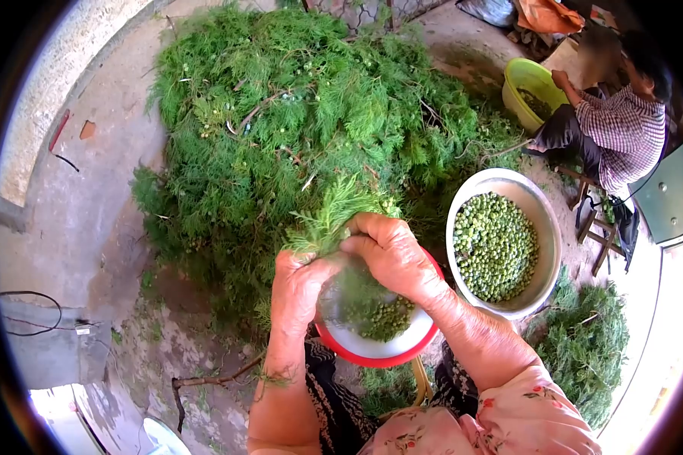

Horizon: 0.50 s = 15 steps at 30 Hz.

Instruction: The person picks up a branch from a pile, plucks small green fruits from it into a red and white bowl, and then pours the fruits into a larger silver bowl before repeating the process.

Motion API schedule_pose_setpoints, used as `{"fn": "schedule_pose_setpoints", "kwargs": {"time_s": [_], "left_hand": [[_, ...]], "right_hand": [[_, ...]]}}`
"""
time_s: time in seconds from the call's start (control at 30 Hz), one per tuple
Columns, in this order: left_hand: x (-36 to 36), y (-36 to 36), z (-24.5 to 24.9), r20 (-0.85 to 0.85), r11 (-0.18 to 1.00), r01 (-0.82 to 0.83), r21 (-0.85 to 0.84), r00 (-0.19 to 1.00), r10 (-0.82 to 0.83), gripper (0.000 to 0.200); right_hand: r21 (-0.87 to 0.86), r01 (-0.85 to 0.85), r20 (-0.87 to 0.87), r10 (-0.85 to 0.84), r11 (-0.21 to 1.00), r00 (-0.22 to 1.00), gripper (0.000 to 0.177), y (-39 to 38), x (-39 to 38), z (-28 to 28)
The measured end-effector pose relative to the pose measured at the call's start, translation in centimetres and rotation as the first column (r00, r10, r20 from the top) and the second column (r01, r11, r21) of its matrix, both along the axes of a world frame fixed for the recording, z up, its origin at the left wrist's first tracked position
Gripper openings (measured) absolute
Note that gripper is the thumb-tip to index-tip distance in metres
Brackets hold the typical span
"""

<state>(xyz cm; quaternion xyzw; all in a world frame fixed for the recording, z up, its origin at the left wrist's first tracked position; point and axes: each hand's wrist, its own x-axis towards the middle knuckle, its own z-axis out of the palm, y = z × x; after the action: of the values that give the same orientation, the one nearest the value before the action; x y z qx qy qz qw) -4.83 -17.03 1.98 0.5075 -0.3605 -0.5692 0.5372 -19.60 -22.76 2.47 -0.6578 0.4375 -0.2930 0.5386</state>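
Observation:
My left hand is closed on a feathery green evergreen sprig, whose tips stick up past my fingers. Close beside it, my right hand pinches the same sprig, thumb and forefinger together. Both hands hang over a white basin with a red rim between my knees. Small green seed cones and bits of greenery lie in that basin; blurred foliage dangles above them. To the right stands a metal basin holding many round green cones.
A big heap of cut evergreen branches fills the ground ahead. More cuttings lie at the right. A person in a checked shirt sits by a yellow-green tub. A bare stick lies at the lower left.

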Motion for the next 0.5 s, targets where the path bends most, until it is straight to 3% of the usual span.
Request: {"fn": "schedule_pose_setpoints", "kwargs": {"time_s": [0.07,0.2,0.33,0.37,0.47,0.5], "left_hand": [[0.2,0.1,-0.6,-0.088,1.0,-0.015,-0.013,0.996,0.014,0.015],[-0.3,0.1,-1.0,-0.022,1.0,-0.025,-0.005,0.999,0.025,0.019],[-0.8,0.0,-0.9,0.148,0.994,0.047,-0.098,0.988,-0.032,0.022],[-0.6,-0.1,-1.2,0.152,0.987,0.106,-0.121,0.984,-0.087,0.025],[-1.4,0.1,-0.4,0.08,0.996,0.048,-0.075,0.996,-0.042,0.023],[-1.2,0.2,0.8,0.028,0.996,0.084,0.04,0.996,-0.085,0.026]], "right_hand": [[0.042,-0.098,0.11,0.093,0.994,0.99,0.017,-0.3,-0.6,-0.6],[0.044,-0.239,0.197,0.226,0.97,0.954,0.027,0.1,-1.1,0.2],[-0.013,-0.179,0.232,0.177,0.984,0.957,0.027,0.4,-1.1,0.5],[-0.161,-0.119,0.165,0.146,0.98,0.975,0.024,0.4,-0.8,-0.5],[-0.235,-0.028,0.028,0.036,0.972,0.999,0.021,0.6,-0.6,-0.3],[-0.28,-0.001,0.007,0.003,0.96,1.0,0.017,0.8,-0.6,-0.5]]}}
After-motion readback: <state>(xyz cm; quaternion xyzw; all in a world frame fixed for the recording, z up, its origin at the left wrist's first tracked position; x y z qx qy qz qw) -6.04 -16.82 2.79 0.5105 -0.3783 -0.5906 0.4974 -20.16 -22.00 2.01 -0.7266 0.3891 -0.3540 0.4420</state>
